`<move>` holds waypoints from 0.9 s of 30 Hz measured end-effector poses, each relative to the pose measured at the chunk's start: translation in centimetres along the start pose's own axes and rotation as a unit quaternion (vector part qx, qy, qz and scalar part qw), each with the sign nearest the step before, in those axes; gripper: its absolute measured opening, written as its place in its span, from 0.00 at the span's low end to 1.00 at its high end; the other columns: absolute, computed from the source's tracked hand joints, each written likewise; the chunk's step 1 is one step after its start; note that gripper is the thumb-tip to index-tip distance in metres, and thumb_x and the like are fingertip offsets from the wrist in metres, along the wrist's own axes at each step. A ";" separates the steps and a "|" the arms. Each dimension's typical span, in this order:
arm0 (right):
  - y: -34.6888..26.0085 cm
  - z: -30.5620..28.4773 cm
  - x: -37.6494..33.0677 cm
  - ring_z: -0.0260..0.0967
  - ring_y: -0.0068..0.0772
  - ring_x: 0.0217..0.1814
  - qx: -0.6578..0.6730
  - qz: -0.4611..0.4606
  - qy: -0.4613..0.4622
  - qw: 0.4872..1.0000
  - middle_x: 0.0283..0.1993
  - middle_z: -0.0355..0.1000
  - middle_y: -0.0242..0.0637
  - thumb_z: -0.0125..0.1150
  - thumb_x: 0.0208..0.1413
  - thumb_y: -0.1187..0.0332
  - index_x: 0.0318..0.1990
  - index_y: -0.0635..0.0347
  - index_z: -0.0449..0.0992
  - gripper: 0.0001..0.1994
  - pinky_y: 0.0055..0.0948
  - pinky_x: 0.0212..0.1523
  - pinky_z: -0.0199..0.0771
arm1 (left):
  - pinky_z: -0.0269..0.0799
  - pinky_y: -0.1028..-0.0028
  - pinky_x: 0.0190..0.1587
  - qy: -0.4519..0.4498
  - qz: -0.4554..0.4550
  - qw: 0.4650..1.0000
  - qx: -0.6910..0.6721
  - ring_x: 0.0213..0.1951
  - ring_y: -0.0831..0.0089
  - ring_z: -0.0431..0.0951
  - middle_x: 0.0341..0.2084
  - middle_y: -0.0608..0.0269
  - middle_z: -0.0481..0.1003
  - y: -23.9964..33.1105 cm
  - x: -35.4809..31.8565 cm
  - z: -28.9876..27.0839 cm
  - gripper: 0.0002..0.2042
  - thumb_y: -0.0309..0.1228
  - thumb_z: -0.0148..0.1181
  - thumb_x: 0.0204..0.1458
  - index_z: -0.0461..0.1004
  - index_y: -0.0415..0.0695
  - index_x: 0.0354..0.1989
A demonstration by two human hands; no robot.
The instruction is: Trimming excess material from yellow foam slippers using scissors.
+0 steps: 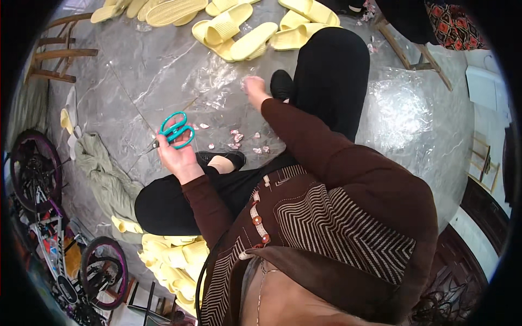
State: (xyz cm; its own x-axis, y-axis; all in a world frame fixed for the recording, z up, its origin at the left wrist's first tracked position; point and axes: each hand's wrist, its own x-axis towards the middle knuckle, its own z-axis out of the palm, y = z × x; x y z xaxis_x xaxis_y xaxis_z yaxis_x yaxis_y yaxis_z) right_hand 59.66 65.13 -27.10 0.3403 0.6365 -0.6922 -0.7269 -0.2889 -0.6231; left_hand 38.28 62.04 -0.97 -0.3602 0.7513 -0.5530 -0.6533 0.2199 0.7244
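Scissors with teal handle loops (176,130) rest in my left hand (178,157), whose palm faces up and whose fingers curl around them; the blades are mostly hidden. My right hand (254,91) is held out over the floor near my black shoe (281,85). Its fingers are curled together, and whatever may be in them is too small to make out. On the floor between and below my hands lie several small pinkish-white scraps (236,137). Beyond my right hand is a loose group of yellow slide slippers (221,31).
More yellow slippers are heaped by my left knee (179,261). A grey-green cloth (100,163) lies at the left, beside a bicycle (60,271). A wooden chair (65,52) stands far left. At the far right are a wooden stool (413,65) and another person's patterned clothing (454,27).
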 end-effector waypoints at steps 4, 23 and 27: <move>-5.5 10.5 -12.4 0.64 0.21 0.20 -0.176 -0.136 -0.149 0.963 0.21 0.67 0.33 0.50 0.47 0.75 0.31 0.66 0.70 0.05 0.22 0.20 0.64 | 0.69 0.52 0.42 -0.006 0.039 0.999 0.002 0.40 0.53 0.71 0.41 0.49 0.69 2.3 1.0 -1.5 0.17 0.39 0.35 0.58 0.62 0.38 0.45; -45.7 -24.6 -26.8 0.60 0.18 0.20 -0.162 -0.414 0.038 0.895 0.26 0.67 0.30 0.47 0.54 0.72 0.41 0.63 0.70 0.09 0.18 0.21 0.60 | 0.63 0.60 0.51 -0.104 0.056 0.993 0.008 0.49 0.55 0.67 0.48 0.44 0.65 3.5 0.9 -0.7 0.22 0.36 0.32 0.55 0.61 0.28 0.49; -42.3 -37.9 -25.3 0.55 0.18 0.16 -0.071 -0.367 0.169 0.912 0.24 0.66 0.31 0.46 0.53 0.71 0.41 0.62 0.69 0.10 0.20 0.16 0.56 | 0.61 0.58 0.53 -0.123 0.012 0.992 -0.025 0.50 0.54 0.65 0.48 0.45 0.65 4.0 1.7 -1.5 0.22 0.34 0.35 0.53 0.60 0.28 0.50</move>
State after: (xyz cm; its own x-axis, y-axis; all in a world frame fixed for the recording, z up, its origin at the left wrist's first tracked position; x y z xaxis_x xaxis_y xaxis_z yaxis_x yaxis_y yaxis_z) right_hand 104.36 34.16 2.93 0.8860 0.4457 -0.1281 -0.1536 0.0216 -0.9879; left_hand 34.00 63.27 0.38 -0.2062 0.8866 -0.4141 -0.6815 0.1735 0.7109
